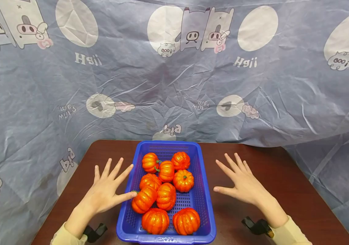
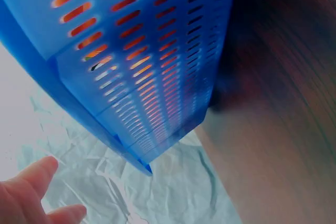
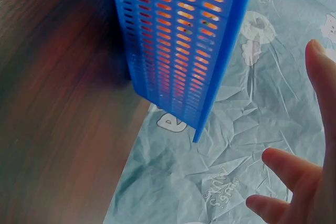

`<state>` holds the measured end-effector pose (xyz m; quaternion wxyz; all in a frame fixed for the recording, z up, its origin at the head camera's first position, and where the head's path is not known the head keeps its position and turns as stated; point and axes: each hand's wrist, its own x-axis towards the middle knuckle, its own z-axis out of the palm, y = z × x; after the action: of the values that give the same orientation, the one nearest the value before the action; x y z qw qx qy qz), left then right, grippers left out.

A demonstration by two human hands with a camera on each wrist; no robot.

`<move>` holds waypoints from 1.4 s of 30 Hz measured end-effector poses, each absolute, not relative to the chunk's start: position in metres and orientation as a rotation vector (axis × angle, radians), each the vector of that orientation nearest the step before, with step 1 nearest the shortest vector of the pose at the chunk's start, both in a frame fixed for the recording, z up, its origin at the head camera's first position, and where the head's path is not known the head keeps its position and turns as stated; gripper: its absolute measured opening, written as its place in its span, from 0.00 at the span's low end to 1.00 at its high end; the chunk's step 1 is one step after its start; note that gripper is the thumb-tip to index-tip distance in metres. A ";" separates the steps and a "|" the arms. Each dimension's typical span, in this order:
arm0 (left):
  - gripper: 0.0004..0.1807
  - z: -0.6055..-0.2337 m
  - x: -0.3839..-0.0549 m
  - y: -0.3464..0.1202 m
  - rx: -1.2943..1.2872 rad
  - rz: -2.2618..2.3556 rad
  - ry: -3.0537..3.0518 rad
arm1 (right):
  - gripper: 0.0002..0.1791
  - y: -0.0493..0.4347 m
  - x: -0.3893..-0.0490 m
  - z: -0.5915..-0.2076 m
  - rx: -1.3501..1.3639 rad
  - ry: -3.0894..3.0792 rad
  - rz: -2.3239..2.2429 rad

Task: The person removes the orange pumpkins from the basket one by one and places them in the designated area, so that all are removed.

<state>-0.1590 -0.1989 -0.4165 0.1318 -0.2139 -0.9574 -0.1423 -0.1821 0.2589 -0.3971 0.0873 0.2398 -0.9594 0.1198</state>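
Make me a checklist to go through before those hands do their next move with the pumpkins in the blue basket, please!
1. Hands free: ok. The left hand and right hand are open, fingers spread, holding nothing.
2. Pumpkins all inside: ok. Nine orange pumpkins lie in the blue basket.
3. Basket on the table: ok. It sits on the brown table.
4. Right hand clear of the basket: ok. A gap shows between them.
5. Left thumb clear of the basket: cannot tell. It overlaps the rim in the head view.
6. Every stem pointing up: not ok. The back-left pumpkin has its stem pointing sideways.
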 end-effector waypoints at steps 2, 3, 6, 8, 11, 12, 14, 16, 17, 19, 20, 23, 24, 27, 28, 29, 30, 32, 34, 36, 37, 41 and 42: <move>0.45 -0.416 -0.157 -0.199 -0.612 -0.452 -2.782 | 0.48 0.256 -0.184 -0.395 0.735 -2.836 0.365; 0.45 -0.416 -0.156 -0.200 -0.606 -0.472 -2.784 | 0.48 0.254 -0.186 -0.395 0.746 -2.825 0.369; 0.44 -0.416 -0.152 -0.200 -0.582 -0.547 -2.792 | 0.47 0.249 -0.191 -0.393 0.788 -2.777 0.398; 0.44 -0.417 -0.150 -0.200 -0.570 -0.598 -2.788 | 0.46 0.246 -0.195 -0.393 0.822 -2.730 0.414; 0.44 -0.421 -0.146 -0.200 -0.566 -0.674 -2.766 | 0.44 0.241 -0.200 -0.390 0.876 -2.650 0.433; 0.44 -0.422 -0.144 -0.200 -0.566 -0.696 -2.758 | 0.43 0.239 -0.201 -0.389 0.889 -2.629 0.437; 0.44 -0.424 -0.142 -0.200 -0.562 -0.735 -2.744 | 0.41 0.236 -0.203 -0.388 0.906 -2.599 0.449; 0.44 -0.426 -0.140 -0.201 -0.556 -0.769 -2.728 | 0.40 0.232 -0.206 -0.387 0.923 -2.579 0.463; 0.44 -0.426 -0.138 -0.201 -0.549 -0.787 -2.722 | 0.39 0.231 -0.207 -0.387 0.933 -2.569 0.474; 0.44 -0.428 -0.136 -0.201 -0.534 -0.820 -2.707 | 0.38 0.227 -0.210 -0.387 0.952 -2.556 0.495; 0.44 -0.430 -0.135 -0.201 -0.527 -0.840 -2.696 | 0.37 0.225 -0.212 -0.388 0.965 -2.549 0.507; 0.43 -0.434 -0.131 -0.201 -0.509 -0.914 -2.648 | 0.35 0.219 -0.216 -0.389 1.002 -2.532 0.555; 0.43 -0.437 -0.130 -0.201 -0.498 -0.940 -2.630 | 0.35 0.217 -0.217 -0.390 1.008 -2.532 0.570; 0.42 -0.444 -0.126 -0.200 -0.452 -1.014 -2.589 | 0.33 0.211 -0.220 -0.392 1.032 -2.544 0.643; 0.41 -0.447 -0.124 -0.200 -0.437 -1.045 -2.577 | 0.32 0.209 -0.221 -0.392 1.040 -2.551 0.671; 0.41 -0.450 -0.123 -0.200 -0.426 -1.078 -2.563 | 0.31 0.206 -0.222 -0.392 1.044 -2.560 0.705; 0.40 -0.453 -0.122 -0.200 -0.425 -1.113 -2.544 | 0.30 0.204 -0.224 -0.393 1.052 -2.566 0.738; 0.39 -0.458 -0.120 -0.199 -0.429 -1.188 -2.506 | 0.28 0.200 -0.226 -0.394 1.066 -2.576 0.804; 0.37 -0.464 -0.118 -0.199 -0.462 -1.279 -2.449 | 0.27 0.196 -0.228 -0.396 1.084 -2.575 0.854; 0.34 -0.470 -0.117 -0.199 -0.500 -1.373 -2.395 | 0.25 0.192 -0.231 -0.399 1.102 -2.568 0.885; 0.32 -0.472 -0.116 -0.199 -0.513 -1.433 -2.367 | 0.25 0.191 -0.232 -0.400 1.110 -2.566 0.902; 0.25 -0.484 -0.114 -0.200 -0.576 -1.692 -2.253 | 0.23 0.185 -0.235 -0.405 1.142 -2.570 0.989; 0.24 -0.487 -0.113 -0.200 -0.584 -1.751 -2.228 | 0.23 0.184 -0.236 -0.406 1.149 -2.577 1.018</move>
<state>-0.1134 -0.1995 -0.4870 0.1238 -0.2001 -0.7642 -0.6005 -0.2363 0.1842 -0.4064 0.0710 0.3822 -0.8569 0.3385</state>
